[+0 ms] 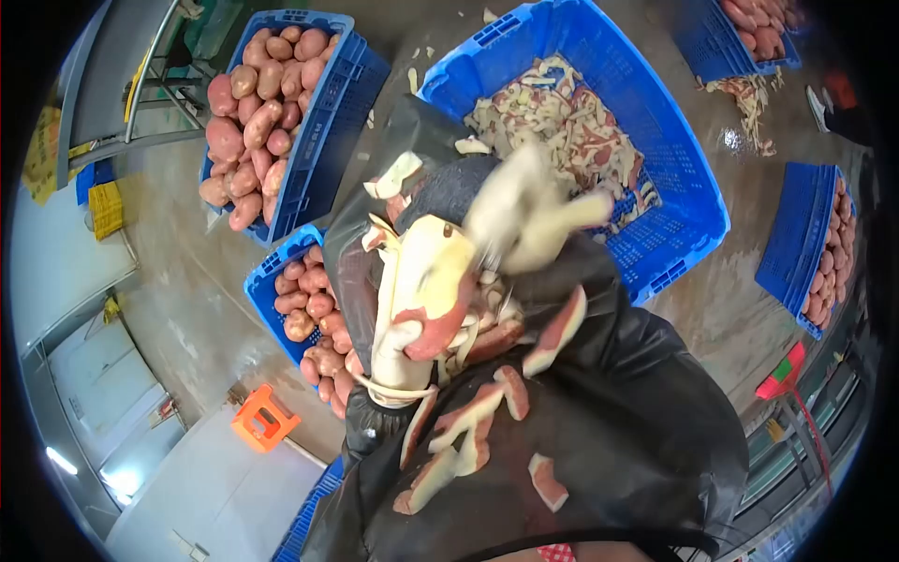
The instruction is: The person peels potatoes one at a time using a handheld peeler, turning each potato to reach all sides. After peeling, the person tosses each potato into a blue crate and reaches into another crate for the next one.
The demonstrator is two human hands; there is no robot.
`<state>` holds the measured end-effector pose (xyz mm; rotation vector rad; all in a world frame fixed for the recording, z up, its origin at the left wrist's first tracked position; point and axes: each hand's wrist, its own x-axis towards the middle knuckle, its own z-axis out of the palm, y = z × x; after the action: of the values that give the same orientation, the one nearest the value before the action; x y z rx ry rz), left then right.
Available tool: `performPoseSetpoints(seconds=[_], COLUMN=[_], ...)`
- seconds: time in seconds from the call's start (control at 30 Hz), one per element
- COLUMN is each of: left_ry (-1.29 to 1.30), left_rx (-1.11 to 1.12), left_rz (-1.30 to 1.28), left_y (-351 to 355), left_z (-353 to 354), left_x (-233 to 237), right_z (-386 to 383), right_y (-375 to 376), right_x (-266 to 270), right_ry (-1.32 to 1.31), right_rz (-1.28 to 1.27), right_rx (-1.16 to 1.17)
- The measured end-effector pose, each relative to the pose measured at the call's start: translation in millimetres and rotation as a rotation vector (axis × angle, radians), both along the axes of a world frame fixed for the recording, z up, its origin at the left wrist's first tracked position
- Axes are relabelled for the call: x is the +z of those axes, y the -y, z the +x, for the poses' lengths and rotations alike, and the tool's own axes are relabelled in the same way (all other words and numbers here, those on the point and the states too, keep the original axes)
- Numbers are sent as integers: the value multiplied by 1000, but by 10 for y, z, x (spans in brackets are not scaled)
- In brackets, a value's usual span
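Observation:
My left hand (401, 363), in a pale glove with a band round the wrist, grips a large, partly peeled potato (438, 264). Pale yellow flesh shows over most of it, with red skin left near my fingers. Just to the right is my right hand (524, 211), also pale-gloved and smeared by motion. Its fingers look closed, with a thin shiny edge by the potato; what it holds is too blurred to name. Thick red-and-white peel strips (468, 421) lie on my black apron (599, 421). Another strip (557, 332) is near my right sleeve.
A large blue crate (679, 164) beyond my hands holds a heap of peelings (562, 122). Blue crates of red potatoes (262, 122) stand at the left and right. An orange stool (264, 418) is at lower left. Scraps lie on the wet floor; a person's foot (817, 108) shows at right.

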<state>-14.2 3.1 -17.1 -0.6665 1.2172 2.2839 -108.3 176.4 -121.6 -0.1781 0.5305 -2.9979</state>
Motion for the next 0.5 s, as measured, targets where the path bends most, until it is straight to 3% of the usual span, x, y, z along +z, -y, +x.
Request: performPoseSetpoints(seconds=[0.03, 0.1, 0.13, 0.17, 0.23, 0.27, 0.3, 0.37, 0.43, 0.5], left_ry=[67, 154, 110, 75, 121, 190, 195, 221, 198, 319], left_rx=[25, -20, 42, 98, 69, 37, 37, 124, 80, 206], left_rz=[81, 27, 29, 29, 102, 159, 153, 186, 277, 237], left_y=[16, 228, 154, 88, 142, 200, 224, 205, 197, 215], left_z=[54, 212, 178, 142, 133, 197, 227, 213, 150, 223], left_x=[42, -212, -163, -102, -156, -148, -150, -203, -131, -134], right_z=[326, -127, -159, -184, 281, 326, 266, -36, 103, 240], right_y=[151, 24, -27, -166, 137, 144, 106, -56, 48, 281], right_x=[387, 120, -45, 78, -246, -3, -9, -98, 370, -106], right_ry=[253, 613, 465, 446, 299, 77, 83, 261, 107, 307], right_rz=[294, 141, 618, -87, 140, 925, 920, 166, 94, 371], right_rx=[-80, -26, -343, -152, -215, -186, -184, -291, -118, -208])
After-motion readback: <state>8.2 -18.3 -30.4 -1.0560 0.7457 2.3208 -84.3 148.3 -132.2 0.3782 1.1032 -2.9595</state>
